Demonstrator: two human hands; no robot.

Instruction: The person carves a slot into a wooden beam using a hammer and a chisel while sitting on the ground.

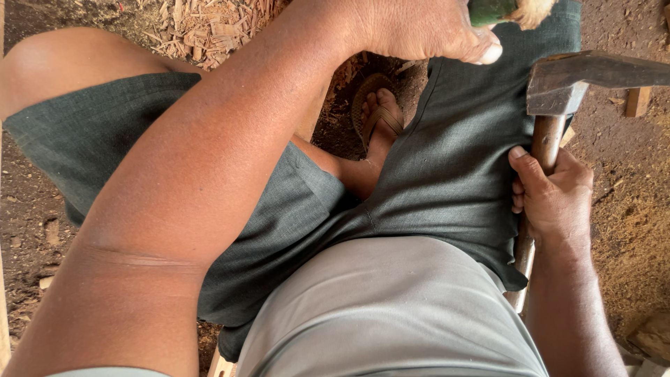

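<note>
Head view looked straight down over a seated person's lap. On the left a bare knee (52,63) rose beside dark shorts (447,160), with brown dirt floor (28,223) beyond it. From the lower left the left arm (188,188) ran diagonally up and to the right, filling much of the picture, forearm extended and wrist near the top edge. At its end the left hand (419,28) was curled, thumb pointing right, its grip closed round a green tool (488,10) whose tip met something pale and fibrous at the top edge; most of that tool lay out of sight. Wood chips (209,24) were heaped on the floor at top centre. Below them, between the thighs, a foot (380,122) in a sandal rested on the ground. A grey shirt (391,307) filled the lower middle. Further right the right hand (551,195) sat beside the right thigh, fingers wrapped and thumb laid along a wooden shaft, its grip clenched on a hammer (565,87). The hammer stood nearly upright, its dark metal head above the fist and pointing right, the shaft's lower end showing under the wrist. Sawdust (635,209) covered the floor on the far right.
</note>
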